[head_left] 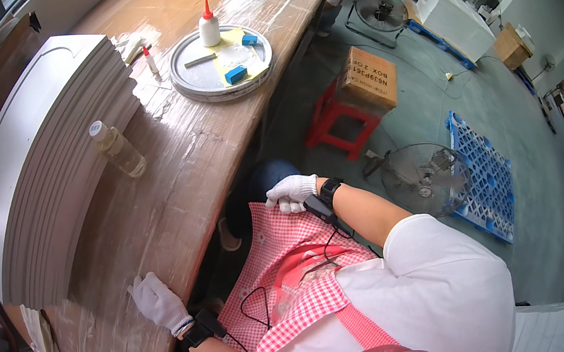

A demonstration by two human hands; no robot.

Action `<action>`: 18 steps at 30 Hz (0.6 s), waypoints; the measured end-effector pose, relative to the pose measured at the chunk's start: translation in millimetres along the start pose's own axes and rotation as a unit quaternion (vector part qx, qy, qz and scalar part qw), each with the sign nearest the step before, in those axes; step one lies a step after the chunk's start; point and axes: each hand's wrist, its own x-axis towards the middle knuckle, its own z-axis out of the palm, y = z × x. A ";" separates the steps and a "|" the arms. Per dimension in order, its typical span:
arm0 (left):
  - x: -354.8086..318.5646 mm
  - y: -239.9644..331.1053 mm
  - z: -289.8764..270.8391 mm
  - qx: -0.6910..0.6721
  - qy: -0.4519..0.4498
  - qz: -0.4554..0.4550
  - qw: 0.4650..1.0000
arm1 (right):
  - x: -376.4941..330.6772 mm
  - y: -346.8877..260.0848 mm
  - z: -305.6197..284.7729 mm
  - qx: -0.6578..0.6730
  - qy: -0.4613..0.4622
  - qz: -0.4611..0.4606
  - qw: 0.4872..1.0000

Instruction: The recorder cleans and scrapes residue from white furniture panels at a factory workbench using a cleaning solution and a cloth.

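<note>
Head view: the table (165, 188) runs lengthwise near-left to far-right; its grey-white panel stack (29, 136), at left, points near to far; left hand (159, 302) rests on the near tabletop, fingers unclenched; right hand (292, 193), well apart, curls above the checked apron (252, 263), grip impossible to tell.
</note>
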 end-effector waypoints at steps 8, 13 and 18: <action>-2.4 -5.3 -0.6 0.057 -0.012 -0.006 0.998 | -1.4 -0.2 -10.3 0.003 -0.036 0.011 0.999; -2.4 -13.9 0.5 0.085 -0.020 0.024 0.996 | 1.1 3.0 -14.7 0.018 -0.045 0.001 0.999; -0.8 -7.5 0.7 0.091 -0.014 0.055 0.994 | -0.7 3.2 -15.9 0.030 -0.043 0.007 0.999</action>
